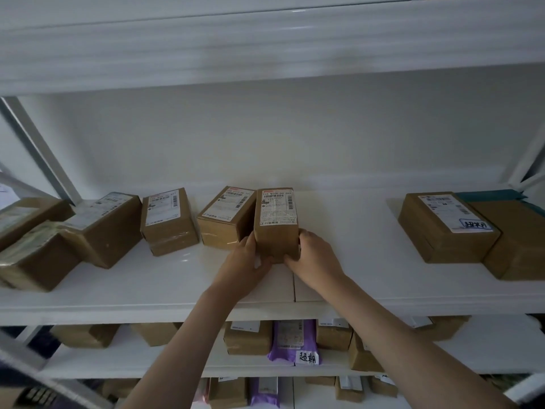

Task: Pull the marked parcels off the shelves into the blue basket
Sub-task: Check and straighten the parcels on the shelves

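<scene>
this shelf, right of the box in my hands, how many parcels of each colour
Right of the held box:
brown: 2, the tagged box and a plain parcel
teal: 1, a mailer
total: 3

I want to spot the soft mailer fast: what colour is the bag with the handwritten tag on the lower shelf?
Purple; the bag shows in the head view.

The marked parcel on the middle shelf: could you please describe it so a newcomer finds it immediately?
On the middle shelf, look to the far right. The marked parcel is a flat brown box lying against another box, and unlike its neighbours it carries a handwritten white tag at its label's corner.
</scene>
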The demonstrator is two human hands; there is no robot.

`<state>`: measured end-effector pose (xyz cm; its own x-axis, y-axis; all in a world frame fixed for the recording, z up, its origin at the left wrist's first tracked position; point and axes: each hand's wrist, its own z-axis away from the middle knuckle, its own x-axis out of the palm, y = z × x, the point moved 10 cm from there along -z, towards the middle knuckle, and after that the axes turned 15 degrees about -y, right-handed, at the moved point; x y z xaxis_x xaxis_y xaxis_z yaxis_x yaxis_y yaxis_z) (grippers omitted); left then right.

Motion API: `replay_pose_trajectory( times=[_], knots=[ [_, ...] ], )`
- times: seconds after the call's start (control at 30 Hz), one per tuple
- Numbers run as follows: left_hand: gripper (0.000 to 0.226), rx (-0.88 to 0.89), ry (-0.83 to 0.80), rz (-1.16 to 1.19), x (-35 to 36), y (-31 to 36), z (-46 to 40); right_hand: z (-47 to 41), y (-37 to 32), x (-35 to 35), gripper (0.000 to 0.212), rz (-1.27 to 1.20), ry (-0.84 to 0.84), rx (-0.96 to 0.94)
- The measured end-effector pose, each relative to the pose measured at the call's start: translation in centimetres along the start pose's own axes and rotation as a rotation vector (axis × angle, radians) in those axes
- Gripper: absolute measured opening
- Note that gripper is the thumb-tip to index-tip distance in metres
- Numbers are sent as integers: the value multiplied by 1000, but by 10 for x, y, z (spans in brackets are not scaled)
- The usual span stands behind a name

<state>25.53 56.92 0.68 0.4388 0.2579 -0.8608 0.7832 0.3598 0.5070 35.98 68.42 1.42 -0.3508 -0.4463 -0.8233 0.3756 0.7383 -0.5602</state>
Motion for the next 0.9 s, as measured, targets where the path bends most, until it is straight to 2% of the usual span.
replay_pose_trajectory(
  times=[0.17,0.23,0.3,0.53,0.77,0.9],
  knots=[
    [33,-41,-2,-142,3,-13,8,9,14,-2,46,69,-12,47],
    [27,-65,17,-183,5,-17,17,22,29,-11,54,86,-11,72],
    [23,-93,56,-196,4,-17,28,37,46,-26,51,114,0,88],
    [27,-120,57,-239,21,21,29,94,122,-98,40,122,61,163],
    [29,-153,179,-141,52,102,12,139,193,-146,33,139,7,226],
    [30,-102,142,-100,84,147,-3,155,232,-165,26,150,2,275]
  ],
)
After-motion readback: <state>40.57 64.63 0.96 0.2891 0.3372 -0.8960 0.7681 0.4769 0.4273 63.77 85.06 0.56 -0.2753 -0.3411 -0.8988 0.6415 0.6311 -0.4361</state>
